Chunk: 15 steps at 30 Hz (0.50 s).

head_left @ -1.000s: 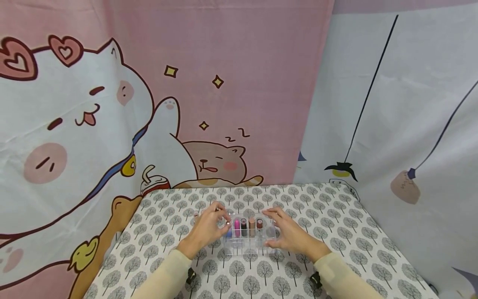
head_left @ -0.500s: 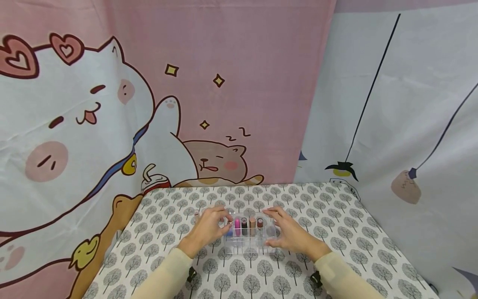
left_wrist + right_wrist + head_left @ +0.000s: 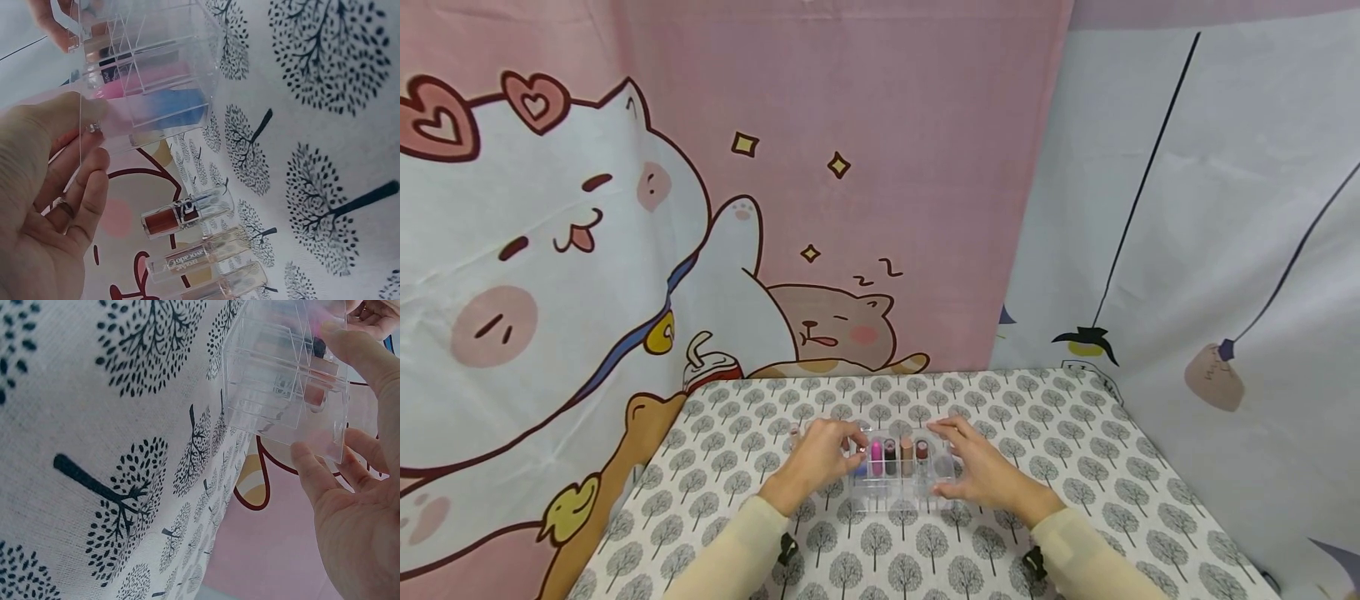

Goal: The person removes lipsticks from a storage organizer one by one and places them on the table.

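A clear compartmented lipstick organizer [image 3: 891, 497] stands on the table between the two hands. In its back row are a pink tube [image 3: 876, 457], a black tube [image 3: 891, 458], a tan tube [image 3: 906, 458] and one with a dark red top [image 3: 922, 451]. At the row's left end, my left hand [image 3: 818, 457] pinches the upper end of a pink-and-blue lip tube [image 3: 178, 107], whose blue base sits inside the organizer. My right hand [image 3: 983, 473] holds the organizer's right end, thumb to the front and fingers behind. Several fingertips are hidden behind the clear walls.
Lip gloss tubes stand behind the left hand: a red-brown one [image 3: 164, 220], a pale one [image 3: 187, 259] and another pale one [image 3: 228, 284]. A tree-print cloth [image 3: 902, 558] covers the table. Printed curtains [image 3: 925, 167] hang at the back and right.
The left hand has lowered slightly and its raised fingers have curled in at the organizer's left end. The right hand and the organizer have stayed in place.
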Each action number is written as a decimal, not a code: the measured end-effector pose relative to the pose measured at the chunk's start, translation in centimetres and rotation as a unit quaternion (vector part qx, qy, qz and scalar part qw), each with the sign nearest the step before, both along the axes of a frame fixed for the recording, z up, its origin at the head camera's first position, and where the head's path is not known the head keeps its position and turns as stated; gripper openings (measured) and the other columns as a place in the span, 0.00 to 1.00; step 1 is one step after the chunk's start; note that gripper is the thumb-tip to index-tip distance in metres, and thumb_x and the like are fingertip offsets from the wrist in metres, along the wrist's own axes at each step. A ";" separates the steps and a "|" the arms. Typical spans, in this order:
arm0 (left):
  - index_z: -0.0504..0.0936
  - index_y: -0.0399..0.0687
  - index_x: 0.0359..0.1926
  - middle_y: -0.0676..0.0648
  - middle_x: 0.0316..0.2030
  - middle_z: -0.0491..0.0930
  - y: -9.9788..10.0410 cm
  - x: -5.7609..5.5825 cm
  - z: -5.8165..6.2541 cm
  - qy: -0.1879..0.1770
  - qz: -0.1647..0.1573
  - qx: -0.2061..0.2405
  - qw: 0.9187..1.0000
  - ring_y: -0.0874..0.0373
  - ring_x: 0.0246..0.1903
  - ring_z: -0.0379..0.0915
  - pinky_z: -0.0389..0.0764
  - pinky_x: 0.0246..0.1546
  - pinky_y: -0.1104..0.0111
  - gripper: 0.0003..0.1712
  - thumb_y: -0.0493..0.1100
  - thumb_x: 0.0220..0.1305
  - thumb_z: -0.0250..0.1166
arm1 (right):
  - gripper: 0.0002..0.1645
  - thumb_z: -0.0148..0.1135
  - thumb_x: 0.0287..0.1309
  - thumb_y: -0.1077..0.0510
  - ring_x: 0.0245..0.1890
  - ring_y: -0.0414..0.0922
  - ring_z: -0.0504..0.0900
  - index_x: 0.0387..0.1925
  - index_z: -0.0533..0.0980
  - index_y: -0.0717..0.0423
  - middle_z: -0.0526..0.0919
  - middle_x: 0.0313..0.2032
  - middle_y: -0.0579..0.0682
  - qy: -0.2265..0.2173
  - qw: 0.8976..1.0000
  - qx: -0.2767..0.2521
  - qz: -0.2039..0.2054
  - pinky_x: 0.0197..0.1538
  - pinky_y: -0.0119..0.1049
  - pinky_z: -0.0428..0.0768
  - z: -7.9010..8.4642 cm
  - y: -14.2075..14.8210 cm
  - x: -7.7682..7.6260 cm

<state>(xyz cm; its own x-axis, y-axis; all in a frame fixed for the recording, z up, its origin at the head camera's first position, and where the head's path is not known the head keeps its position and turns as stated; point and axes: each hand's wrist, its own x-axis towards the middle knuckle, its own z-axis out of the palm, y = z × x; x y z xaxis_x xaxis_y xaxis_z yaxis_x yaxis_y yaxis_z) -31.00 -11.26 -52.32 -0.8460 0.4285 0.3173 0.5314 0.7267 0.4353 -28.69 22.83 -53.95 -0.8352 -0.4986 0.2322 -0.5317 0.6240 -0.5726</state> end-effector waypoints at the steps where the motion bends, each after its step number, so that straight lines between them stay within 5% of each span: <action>1: 0.97 0.56 0.48 0.54 0.37 0.93 -0.1 0.0 -0.1 0.000 -0.003 0.002 1.000 0.70 0.34 0.79 0.86 0.35 0.73 0.11 0.41 0.67 0.87 | 0.66 0.93 0.58 0.49 0.69 0.69 0.88 0.90 0.65 0.54 0.68 0.84 0.60 0.001 1.000 0.001 -0.001 0.69 0.55 0.95 0.0 0.0 0.0; 9: 0.97 0.50 0.48 0.49 0.43 0.96 -0.3 -0.1 -0.5 0.032 -0.030 0.033 0.999 0.62 0.38 0.86 0.89 0.37 0.78 0.11 0.38 0.67 0.86 | 0.66 0.93 0.58 0.48 0.69 0.68 0.88 0.90 0.65 0.53 0.69 0.84 0.58 0.002 1.000 0.002 -0.001 0.70 0.56 0.95 -0.2 0.0 -0.1; 15: 0.96 0.47 0.50 0.48 0.48 0.96 -0.4 0.0 -0.3 0.067 -0.045 0.055 0.995 0.57 0.42 0.89 0.96 0.44 0.71 0.12 0.37 0.67 0.86 | 0.65 0.92 0.59 0.48 0.72 0.69 0.86 0.90 0.64 0.52 0.68 0.84 0.59 -0.007 1.000 -0.004 0.003 0.72 0.58 0.93 -0.3 0.1 -0.2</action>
